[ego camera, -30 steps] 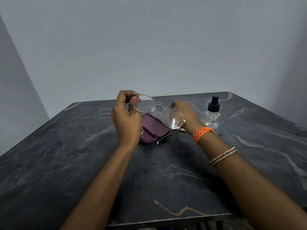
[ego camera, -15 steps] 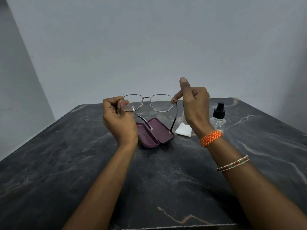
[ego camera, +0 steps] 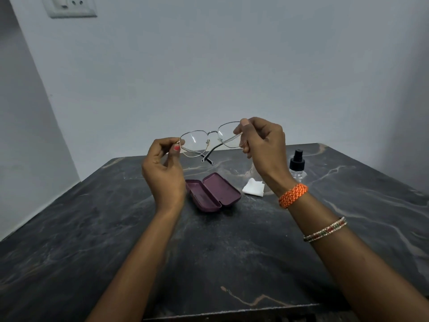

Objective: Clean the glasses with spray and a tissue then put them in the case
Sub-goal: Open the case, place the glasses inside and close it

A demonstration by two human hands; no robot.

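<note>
Left hand (ego camera: 166,174) and right hand (ego camera: 262,147) each pinch one end of the glasses (ego camera: 210,140), held up. Temples crossed, probably folding them for the open case (ego camera: 212,192) below

Table (ego camera: 116,240) runs to the back wall. Case (ego camera: 212,192) lies open on the table near centre. Tissue (ego camera: 253,187) on the table just beside the case at 3 o'clock, apart from it. Bottle (ego camera: 297,165) upright at 2 o'clock of the tissue, near the right wrist. Glasses (ego camera: 209,140) up in the air at 12 o'clock of the case, left hand (ego camera: 163,175) at their left end, right hand (ego camera: 262,149) at their right end. Wall socket (ego camera: 69,5) far off at 11 o'clock.
</note>
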